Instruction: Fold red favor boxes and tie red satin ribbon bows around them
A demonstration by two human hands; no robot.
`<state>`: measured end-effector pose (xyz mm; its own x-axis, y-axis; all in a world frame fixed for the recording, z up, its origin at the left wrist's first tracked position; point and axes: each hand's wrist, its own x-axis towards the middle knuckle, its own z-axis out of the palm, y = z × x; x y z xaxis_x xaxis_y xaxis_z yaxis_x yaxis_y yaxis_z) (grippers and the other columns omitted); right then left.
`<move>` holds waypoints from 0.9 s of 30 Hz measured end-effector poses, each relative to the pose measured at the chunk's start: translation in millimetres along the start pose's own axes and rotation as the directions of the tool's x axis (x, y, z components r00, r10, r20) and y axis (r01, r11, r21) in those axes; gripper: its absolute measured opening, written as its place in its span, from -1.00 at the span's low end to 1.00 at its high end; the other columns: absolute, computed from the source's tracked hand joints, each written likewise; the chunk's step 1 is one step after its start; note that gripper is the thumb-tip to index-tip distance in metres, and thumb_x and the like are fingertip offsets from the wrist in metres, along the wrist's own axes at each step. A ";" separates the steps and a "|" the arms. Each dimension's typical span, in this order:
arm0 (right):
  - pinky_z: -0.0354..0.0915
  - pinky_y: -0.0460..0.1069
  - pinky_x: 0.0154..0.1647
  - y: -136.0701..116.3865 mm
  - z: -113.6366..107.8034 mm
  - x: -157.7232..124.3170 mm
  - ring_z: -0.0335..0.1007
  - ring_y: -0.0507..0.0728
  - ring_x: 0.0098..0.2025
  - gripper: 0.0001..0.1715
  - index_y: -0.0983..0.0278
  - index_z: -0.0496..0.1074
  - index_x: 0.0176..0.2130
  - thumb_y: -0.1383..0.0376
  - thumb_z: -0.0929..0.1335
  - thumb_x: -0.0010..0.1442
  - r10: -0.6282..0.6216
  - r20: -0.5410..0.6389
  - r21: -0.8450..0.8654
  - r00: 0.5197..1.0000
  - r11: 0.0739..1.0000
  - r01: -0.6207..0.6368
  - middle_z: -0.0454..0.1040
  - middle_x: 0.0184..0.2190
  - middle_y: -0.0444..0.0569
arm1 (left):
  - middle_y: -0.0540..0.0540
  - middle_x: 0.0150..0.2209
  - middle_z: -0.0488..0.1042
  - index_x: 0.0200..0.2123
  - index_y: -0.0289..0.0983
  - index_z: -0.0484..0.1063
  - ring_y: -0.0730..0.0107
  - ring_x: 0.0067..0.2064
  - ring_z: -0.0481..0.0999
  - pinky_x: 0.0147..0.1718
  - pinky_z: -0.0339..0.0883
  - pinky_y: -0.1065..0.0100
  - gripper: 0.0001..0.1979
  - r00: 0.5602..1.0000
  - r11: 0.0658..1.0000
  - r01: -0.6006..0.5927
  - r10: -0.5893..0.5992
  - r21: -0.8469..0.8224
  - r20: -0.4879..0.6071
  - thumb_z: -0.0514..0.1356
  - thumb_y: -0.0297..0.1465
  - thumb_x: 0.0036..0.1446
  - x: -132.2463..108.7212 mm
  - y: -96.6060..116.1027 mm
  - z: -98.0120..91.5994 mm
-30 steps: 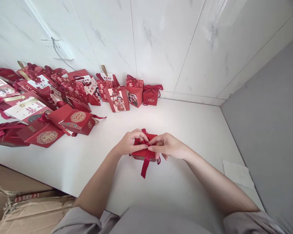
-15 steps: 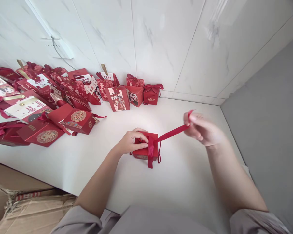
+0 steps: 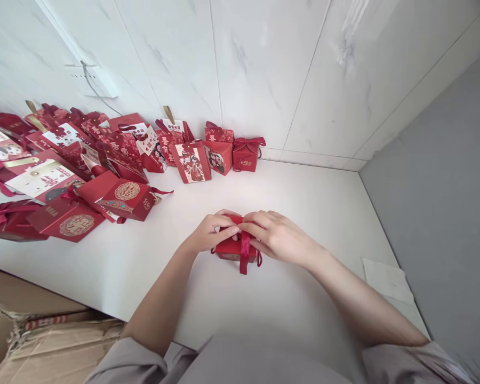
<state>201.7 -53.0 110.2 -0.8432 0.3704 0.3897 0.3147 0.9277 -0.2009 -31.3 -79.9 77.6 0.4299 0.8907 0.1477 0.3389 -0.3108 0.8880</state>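
Observation:
A small red gift box [image 3: 229,248] sits on the white table in front of me. Across its top runs a red ribbon [image 3: 245,248], one end hanging down the near side. Red cord loops show at both sides of the box. My left hand [image 3: 214,233] is at the box's left, thumb and fingers closed together on the ribbon at the top. From the right, my right hand [image 3: 278,234] reaches over the box, its fingers bent and gathered at the same spot. Both sets of fingertips meet there and hide the ribbon's crossing and its other end.
Several red gift boxes [image 3: 130,194] with ribbons and handles crowd the table's left and back. The tiled wall [image 3: 260,69] rises behind. An open cardboard box [image 3: 60,346] stands at lower left. A white paper piece [image 3: 387,278] lies at the table's right edge.
My right hand has come in from the right, where it held the ribbon's end stretched out, to the top of the box beside my left hand. My left hand has stayed at the box.

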 end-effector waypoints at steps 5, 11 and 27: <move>0.22 0.02 -0.30 0.3 16.0 -1.0 0.41 0.11 -0.31 -0.73 0.25 0.46 -0.13 0.37 0.19 0.35 0.026 -0.141 -0.116 0.990 0.992 -0.043 0.53 -0.30 0.01 | -0.14 -0.29 0.57 -0.29 -0.22 0.61 0.21 0.10 0.38 0.05 0.31 0.21 -0.57 0.997 0.992 0.079 -0.081 -0.101 -0.018 -0.04 -0.22 0.35 -1.0 0.5 0.5; 0.29 0.00 -0.24 -11.4 17.1 -6.5 0.47 0.09 -0.25 -0.78 0.21 0.44 -0.13 0.38 0.23 0.34 0.024 -0.295 0.065 0.955 0.998 -0.005 0.58 -0.26 -0.02 | -0.15 -0.30 0.55 -0.26 -0.24 0.61 0.19 0.09 0.40 0.07 0.29 0.21 -0.53 0.995 0.989 0.092 -0.097 -0.119 -0.034 -0.05 -0.17 0.34 -1.3 0.8 1.8; 0.32 0.05 -0.05 -17.1 6.8 -1.9 0.45 0.13 -0.10 -0.76 0.23 0.39 -0.07 0.18 0.27 0.34 0.048 -0.188 0.419 0.981 0.907 0.036 0.55 -0.17 0.02 | -0.17 0.02 0.47 -0.19 -0.21 0.58 0.17 0.09 0.44 0.10 0.32 0.21 -0.78 0.995 0.994 0.094 -0.095 -0.060 -0.017 0.29 -0.28 0.10 -1.8 0.0 0.9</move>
<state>194.9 -69.9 106.9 -0.7298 0.4170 0.5418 0.0727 0.8353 -0.5450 -31.3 -81.8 77.0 0.3812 0.9218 0.0701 0.3269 -0.2053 0.9225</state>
